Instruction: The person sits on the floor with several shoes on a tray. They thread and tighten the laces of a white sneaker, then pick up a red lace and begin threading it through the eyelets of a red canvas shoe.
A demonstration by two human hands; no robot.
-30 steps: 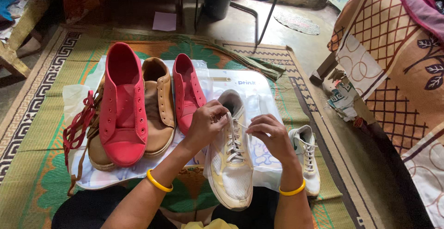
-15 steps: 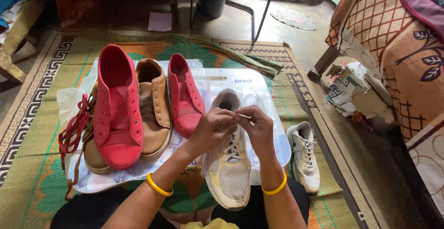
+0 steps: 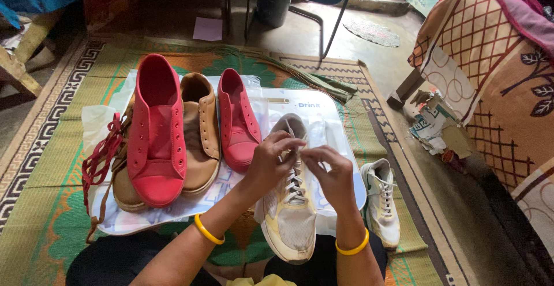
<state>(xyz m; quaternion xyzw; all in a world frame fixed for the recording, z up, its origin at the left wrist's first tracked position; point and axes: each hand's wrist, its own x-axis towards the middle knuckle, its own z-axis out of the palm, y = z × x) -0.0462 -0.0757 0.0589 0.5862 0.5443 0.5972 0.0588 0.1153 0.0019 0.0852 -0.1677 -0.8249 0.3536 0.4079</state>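
Both hands, left hand (image 3: 271, 162) and right hand (image 3: 329, 173), pinch white laces (image 3: 295, 179); cream sneaker (image 3: 288, 219) lies directly beneath them.

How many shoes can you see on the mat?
5, perhaps more hidden: two red, a brown one between them, a cream one under both hands, a white one at right.

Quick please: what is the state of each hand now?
Left hand: closed, fingers pinching the white lace over the cream sneaker.
Right hand: closed, pinching the same lace.
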